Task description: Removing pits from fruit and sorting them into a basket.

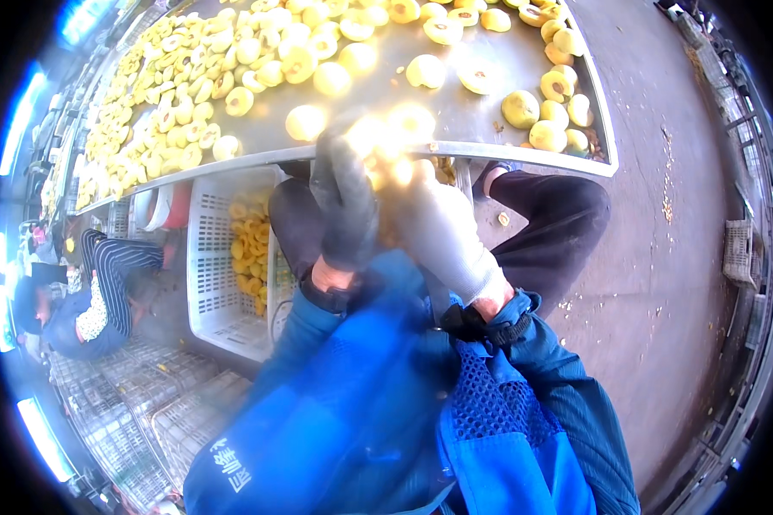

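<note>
My left hand (343,193), in a dark glove, and my right hand (441,222), in a white knit glove, are close together at the near edge of a metal table (270,156). Glare and blur hide the fingertips, and yellow fruit shows between the hands; which hand holds it cannot be told. Many halved yellow stone fruits (238,101), several with brown pits or hollows, cover the left of the table. Whole-looking fruits (520,109) and halves line its right corner. One round fruit (306,122) lies just beyond my left hand.
Left of my knees stands a white plastic crate (200,257) with yellow fruit halves (251,254) inside. More crates (193,412) are at the lower left. A person (84,322) in striped trousers sits at the far left. Fruit scraps (668,209) are scattered on the floor to the right.
</note>
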Tool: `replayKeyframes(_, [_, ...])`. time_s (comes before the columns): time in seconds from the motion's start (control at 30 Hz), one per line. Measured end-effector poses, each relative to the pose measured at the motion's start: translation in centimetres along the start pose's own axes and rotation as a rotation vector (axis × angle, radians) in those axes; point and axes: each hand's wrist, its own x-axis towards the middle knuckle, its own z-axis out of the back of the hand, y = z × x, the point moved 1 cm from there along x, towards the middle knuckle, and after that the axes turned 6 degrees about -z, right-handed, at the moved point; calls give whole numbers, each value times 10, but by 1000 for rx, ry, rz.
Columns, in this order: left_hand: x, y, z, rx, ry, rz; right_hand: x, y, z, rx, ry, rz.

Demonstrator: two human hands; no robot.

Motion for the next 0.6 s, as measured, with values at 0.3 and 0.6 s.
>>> replayKeyframes(0.3, [2,15,-5,133,64,84,3,-14,0,205,-105,110])
replayKeyframes(0.6, [9,26,-2,19,178,50,7,-15,43,1037,482,-557])
